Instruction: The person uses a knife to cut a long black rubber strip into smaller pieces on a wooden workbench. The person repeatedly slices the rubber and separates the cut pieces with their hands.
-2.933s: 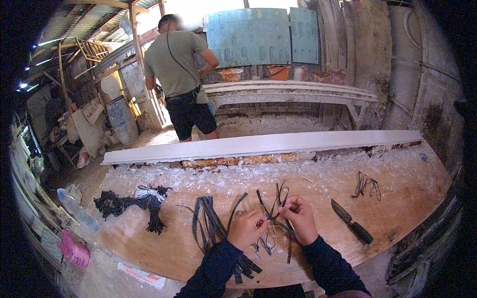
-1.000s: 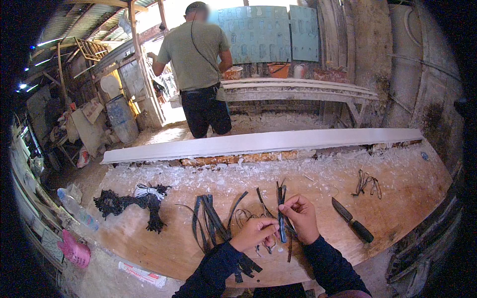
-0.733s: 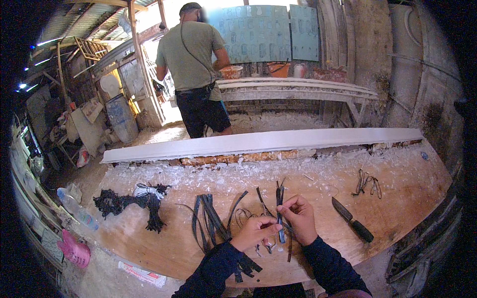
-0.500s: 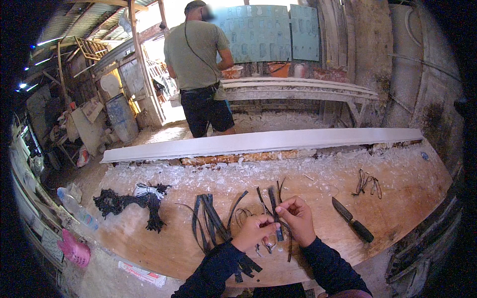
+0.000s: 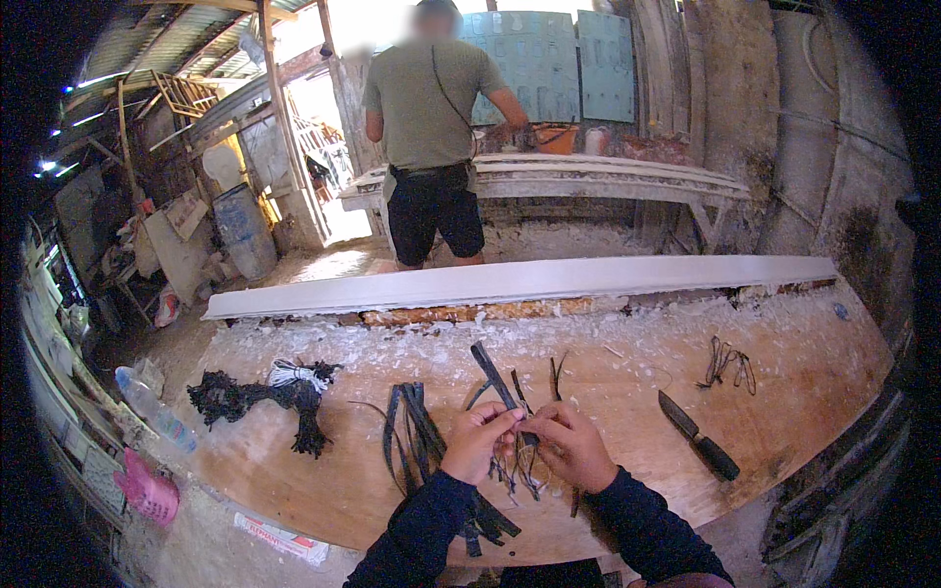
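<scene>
A dark, flat rubber-like strip [image 5: 493,374] slants up and away from between my hands, above the wooden table. My left hand [image 5: 475,443] pinches the strip near its lower part, thumb and fingers together. Close against it, my right hand [image 5: 570,449] has its fingertips pinched at the same spot, partly hiding the grip. Several more dark strips [image 5: 421,431] lie in a loose bunch left of my hands, some running under my left forearm. Thin dark strips [image 5: 556,377] and pale, thin loops [image 5: 524,480] lie behind and below my fingers.
A black-handled knife [image 5: 698,436] lies right of my hands, near a thin cord bundle [image 5: 725,365]. Dark knotted bundles [image 5: 265,397] lie left. A long white moulding [image 5: 529,281] spans the table's far side amid white scraps. Beyond it, a person [image 5: 431,127] stands at a bench [image 5: 608,178].
The strip has gone from nearly upright to leaning left, and my hands have come closer together on it. The person behind has shifted right, an arm reaching over the bench.
</scene>
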`<act>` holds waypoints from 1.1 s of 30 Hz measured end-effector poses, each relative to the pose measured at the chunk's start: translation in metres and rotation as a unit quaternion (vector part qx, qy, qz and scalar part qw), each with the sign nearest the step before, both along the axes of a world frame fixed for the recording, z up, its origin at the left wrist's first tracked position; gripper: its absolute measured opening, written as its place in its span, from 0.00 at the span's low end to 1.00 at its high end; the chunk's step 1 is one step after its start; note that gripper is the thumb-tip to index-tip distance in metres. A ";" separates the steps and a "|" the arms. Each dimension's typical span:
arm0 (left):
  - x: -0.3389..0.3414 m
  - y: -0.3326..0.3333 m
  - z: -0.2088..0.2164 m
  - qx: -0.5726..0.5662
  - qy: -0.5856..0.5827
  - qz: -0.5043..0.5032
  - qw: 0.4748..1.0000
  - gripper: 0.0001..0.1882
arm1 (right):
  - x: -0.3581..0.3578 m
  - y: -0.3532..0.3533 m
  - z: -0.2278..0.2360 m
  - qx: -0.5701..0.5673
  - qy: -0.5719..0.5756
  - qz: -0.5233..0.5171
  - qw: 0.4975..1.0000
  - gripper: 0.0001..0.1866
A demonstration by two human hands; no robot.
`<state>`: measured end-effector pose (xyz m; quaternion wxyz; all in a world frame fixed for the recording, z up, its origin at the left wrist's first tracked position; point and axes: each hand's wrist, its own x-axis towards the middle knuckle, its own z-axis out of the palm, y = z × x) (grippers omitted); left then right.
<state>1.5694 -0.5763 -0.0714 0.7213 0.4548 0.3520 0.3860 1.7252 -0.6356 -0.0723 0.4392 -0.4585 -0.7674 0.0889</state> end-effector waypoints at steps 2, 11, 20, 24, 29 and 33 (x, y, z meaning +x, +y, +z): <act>0.001 -0.001 -0.001 0.005 -0.022 -0.007 1.000 0.06 | -0.001 0.000 0.000 0.027 -0.013 0.001 1.000 0.20; 0.001 -0.002 -0.001 -0.003 -0.025 -0.014 1.000 0.06 | -0.004 -0.002 0.001 0.056 0.039 -0.048 0.997 0.10; 0.004 -0.006 -0.007 0.043 -0.049 -0.026 0.998 0.07 | -0.006 0.001 -0.012 -0.135 0.377 -0.040 0.915 0.05; 0.005 -0.007 -0.008 0.052 -0.042 -0.026 0.997 0.07 | -0.003 0.005 -0.015 -0.182 0.496 0.030 0.848 0.03; 0.005 -0.007 -0.009 0.066 -0.060 -0.016 0.996 0.06 | -0.002 0.007 -0.015 -0.220 0.518 0.056 0.825 0.04; 0.005 -0.008 -0.008 0.051 -0.052 0.012 0.997 0.06 | -0.003 0.003 -0.012 -0.215 0.469 0.026 0.856 0.07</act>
